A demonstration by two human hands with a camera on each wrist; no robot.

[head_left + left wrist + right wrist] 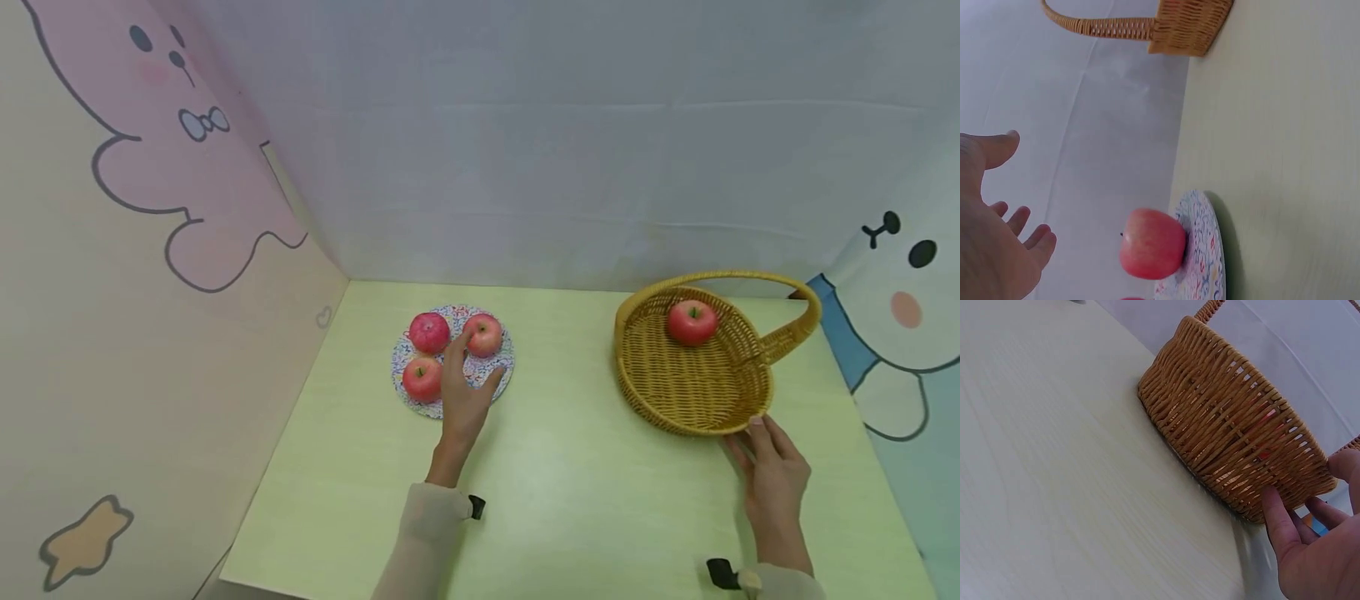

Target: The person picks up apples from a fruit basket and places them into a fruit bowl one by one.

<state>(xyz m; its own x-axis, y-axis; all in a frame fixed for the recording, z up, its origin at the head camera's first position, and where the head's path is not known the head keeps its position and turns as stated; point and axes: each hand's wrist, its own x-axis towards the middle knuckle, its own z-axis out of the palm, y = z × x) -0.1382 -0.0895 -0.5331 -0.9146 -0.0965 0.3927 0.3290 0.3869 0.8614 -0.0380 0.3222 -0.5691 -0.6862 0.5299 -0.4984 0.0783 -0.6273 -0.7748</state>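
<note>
In the head view my left hand (467, 400) is over a patterned round plate (498, 379), its thumb and fingers spread apart. An apple (486, 336) sits close to its fingertips; the left wrist view shows a gap between the hand (997, 225) and an apple (1152, 244). A second apple (422, 379) and a round pinkish-red fruit (429, 333) share the plate. My right hand (776, 479) holds the near edge of a wicker basket (675, 392), thumb at the rim and fingers against the outer wall. Inside the basket lies one red apple (692, 322).
Everything stands on a pale green table (570, 483). The basket's arched handle (795, 337) leans over to the right. A pale cloth wall (525, 167) rises behind, and printed panels with cartoon figures flank both sides.
</note>
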